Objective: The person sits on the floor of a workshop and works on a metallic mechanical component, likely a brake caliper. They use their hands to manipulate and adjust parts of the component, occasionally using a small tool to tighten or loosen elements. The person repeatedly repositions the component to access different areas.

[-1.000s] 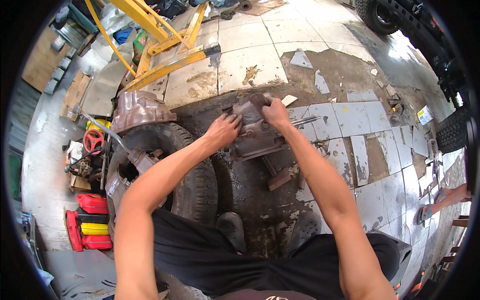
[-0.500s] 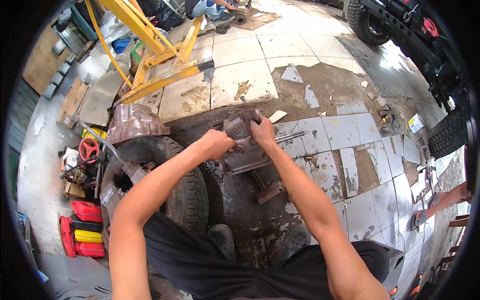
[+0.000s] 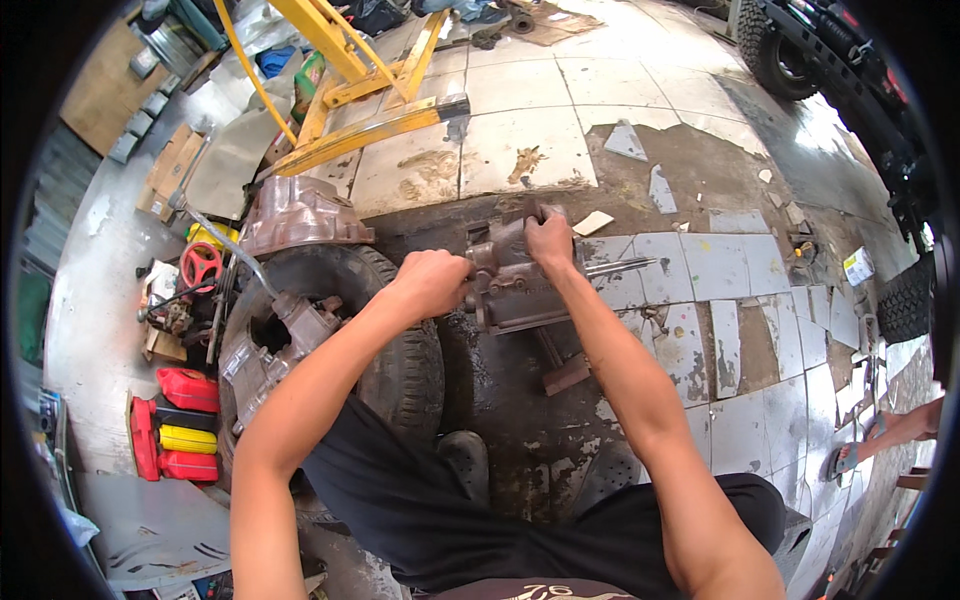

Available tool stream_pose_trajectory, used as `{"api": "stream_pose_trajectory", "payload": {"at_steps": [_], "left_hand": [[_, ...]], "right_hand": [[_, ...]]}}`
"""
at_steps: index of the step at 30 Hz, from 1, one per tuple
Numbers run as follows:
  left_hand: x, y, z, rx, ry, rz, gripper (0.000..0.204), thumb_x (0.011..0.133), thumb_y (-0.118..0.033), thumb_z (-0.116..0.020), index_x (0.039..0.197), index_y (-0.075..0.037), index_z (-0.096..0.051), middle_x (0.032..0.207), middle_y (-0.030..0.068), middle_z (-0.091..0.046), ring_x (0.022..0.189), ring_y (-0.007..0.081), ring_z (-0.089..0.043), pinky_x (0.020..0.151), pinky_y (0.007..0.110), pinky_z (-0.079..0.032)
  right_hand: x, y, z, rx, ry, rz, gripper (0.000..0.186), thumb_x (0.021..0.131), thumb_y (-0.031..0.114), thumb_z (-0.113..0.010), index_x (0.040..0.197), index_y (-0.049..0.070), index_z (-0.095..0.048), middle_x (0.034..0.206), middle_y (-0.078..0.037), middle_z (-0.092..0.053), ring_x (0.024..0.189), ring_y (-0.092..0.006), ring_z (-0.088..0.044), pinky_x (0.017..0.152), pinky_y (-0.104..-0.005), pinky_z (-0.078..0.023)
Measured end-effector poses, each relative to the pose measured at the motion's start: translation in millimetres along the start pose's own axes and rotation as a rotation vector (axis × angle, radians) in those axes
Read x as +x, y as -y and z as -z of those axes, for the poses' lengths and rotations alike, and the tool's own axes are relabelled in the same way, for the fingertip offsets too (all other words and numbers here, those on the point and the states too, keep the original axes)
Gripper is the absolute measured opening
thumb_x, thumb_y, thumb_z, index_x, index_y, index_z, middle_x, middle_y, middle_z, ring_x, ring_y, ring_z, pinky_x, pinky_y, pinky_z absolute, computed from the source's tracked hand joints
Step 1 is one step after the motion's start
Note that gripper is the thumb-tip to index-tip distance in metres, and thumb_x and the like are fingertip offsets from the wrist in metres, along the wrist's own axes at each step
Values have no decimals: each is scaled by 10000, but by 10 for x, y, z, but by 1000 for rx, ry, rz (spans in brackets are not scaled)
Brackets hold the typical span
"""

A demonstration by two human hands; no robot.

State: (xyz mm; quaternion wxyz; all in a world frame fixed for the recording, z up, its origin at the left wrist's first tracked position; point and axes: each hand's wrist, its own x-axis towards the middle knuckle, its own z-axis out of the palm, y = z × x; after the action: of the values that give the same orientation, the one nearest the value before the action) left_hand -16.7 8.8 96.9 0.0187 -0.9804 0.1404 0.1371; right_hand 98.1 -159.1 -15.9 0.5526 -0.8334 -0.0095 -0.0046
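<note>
A greasy metal gearbox (image 3: 522, 305) lies on its side in front of me, with a thin bright shaft (image 3: 625, 265) sticking out of its right end. It rests over a brown metal stand (image 3: 567, 374), whose foot shows below. My left hand (image 3: 436, 281) is closed against the gearbox's left end, its fingertips partly hidden. My right hand (image 3: 551, 240) reaches over the upper side, fingers wrapped round a raised part there. Left of the gearbox lies a large tyre (image 3: 415, 360) with a metal part with a long lever (image 3: 305, 322) in it.
A rusty bell-shaped housing (image 3: 305, 215) sits beyond the tyre. Behind it stands a yellow hoist frame (image 3: 370, 135). Broken grey tiles (image 3: 735, 400) lie to the right. Red and yellow cases (image 3: 185, 430) stand at left. Another person's foot (image 3: 850, 458) shows at far right.
The whole scene has shifted right and a little upward in view. The gearbox seems slightly turned between my hands, which stay on it. The far person has mostly left the picture.
</note>
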Motion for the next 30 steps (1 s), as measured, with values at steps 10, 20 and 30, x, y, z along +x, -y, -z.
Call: {"api": "stream_pose_trajectory", "payload": {"at_steps": [10,20,30], "left_hand": [[-28,265,68,-222,-237,290,424,922,-424,-598,976,-10,-673,813,247,-664,832,428,-640,726,498,-502],[57,214,-1,-164,-127,219,376,881,-377,-658,962,-11,-654,855,210,-686,875,408,-656,765,505,-514],[35,253,-29,-166,-67,197,345,872,-347,-672,999,-27,-648,895,205,-690,911,402,-655,780,501,-516]], "right_hand": [[-225,86,-528,-342,159,161,199,752,50,-631,904,-67,-686,920,-311,-663,905,-449,-656,826,-490,-534],[-331,224,-414,-401,213,78,200,763,54,-632,892,-86,-692,930,-342,-658,942,-472,-654,823,-508,-537],[-150,257,-375,-496,361,38,217,739,77,-660,882,-81,-699,936,-337,-662,947,-461,-659,851,-492,-531]]}}
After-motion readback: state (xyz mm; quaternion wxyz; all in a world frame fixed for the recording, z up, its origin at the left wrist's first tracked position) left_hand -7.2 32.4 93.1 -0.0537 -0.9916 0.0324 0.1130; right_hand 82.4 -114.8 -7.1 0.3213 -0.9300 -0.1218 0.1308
